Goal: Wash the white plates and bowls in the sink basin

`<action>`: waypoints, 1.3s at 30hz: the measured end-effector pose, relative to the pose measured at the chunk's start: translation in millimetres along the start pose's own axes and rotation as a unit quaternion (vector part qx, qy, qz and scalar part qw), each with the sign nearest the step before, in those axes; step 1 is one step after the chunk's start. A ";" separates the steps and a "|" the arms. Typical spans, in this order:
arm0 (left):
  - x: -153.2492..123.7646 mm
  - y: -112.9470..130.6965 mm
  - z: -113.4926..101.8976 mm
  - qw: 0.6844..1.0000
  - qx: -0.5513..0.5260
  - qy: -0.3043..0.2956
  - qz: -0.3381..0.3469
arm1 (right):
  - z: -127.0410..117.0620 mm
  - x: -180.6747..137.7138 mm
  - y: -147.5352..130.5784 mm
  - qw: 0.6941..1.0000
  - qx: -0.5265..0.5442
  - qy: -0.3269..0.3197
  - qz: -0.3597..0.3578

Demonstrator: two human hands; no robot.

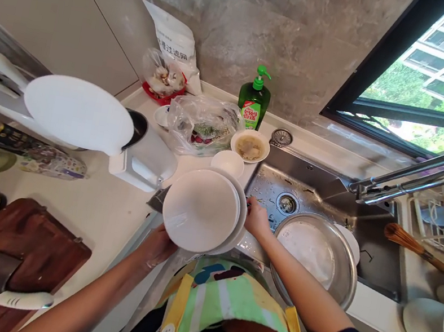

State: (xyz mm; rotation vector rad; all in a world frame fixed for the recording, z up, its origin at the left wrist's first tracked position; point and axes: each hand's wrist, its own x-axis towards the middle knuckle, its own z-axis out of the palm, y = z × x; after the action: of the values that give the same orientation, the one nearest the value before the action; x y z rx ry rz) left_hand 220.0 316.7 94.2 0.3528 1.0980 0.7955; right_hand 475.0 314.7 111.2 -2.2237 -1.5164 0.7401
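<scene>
My left hand (156, 247) holds the lower left rim of a stack of white plates (199, 210) above the counter edge. My right hand (258, 219) clasps the stack's right rim, with its fingers over the sink. Behind the stack stand a small white bowl (228, 162) and a white bowl of food scraps (250, 147). A steel basin (317, 260) with a white plate inside sits in the stainless sink (299, 191), just right of my right hand. The sink drain (286, 203) lies beyond my fingers.
A green dish soap bottle (254, 98) and a plastic bag of scraps (201, 126) stand behind the sink. A chrome faucet (418, 175) reaches in from the right. A white appliance (143, 159) and a wooden cutting board (13, 249) occupy the left counter.
</scene>
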 end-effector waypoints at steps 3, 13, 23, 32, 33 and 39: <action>2.8 -3.0 4.3 1.000 -0.004 -0.011 -0.002 | -33.7 -14.0 -13.8 0.976 0.120 0.159 -0.087; 10.9 -19.3 15.6 0.998 0.008 -0.056 0.013 | -56.4 -36.8 -71.5 0.972 -0.204 0.068 -0.091; 3.9 -26.3 22.7 0.995 -0.019 -0.089 0.052 | -43.7 -27.3 -75.4 0.966 -0.238 0.034 -0.091; -7.5 -28.4 37.4 0.993 -0.025 -0.113 0.020 | -71.0 6.3 -68.7 0.977 -0.130 -0.114 -0.124; -7.2 -27.0 37.2 0.994 -0.015 -0.102 0.028 | -71.9 10.5 -64.6 0.979 -0.102 -0.130 -0.118; -0.7 -22.2 26.2 0.993 0.039 -0.065 0.092 | -42.1 15.4 -29.0 0.972 0.170 -0.161 -0.018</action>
State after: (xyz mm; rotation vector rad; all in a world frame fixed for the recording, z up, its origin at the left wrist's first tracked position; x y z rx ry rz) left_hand 252.0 304.3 92.4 0.5710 0.9847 0.8815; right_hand 482.9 339.9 157.6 -1.8824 -1.4312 1.2924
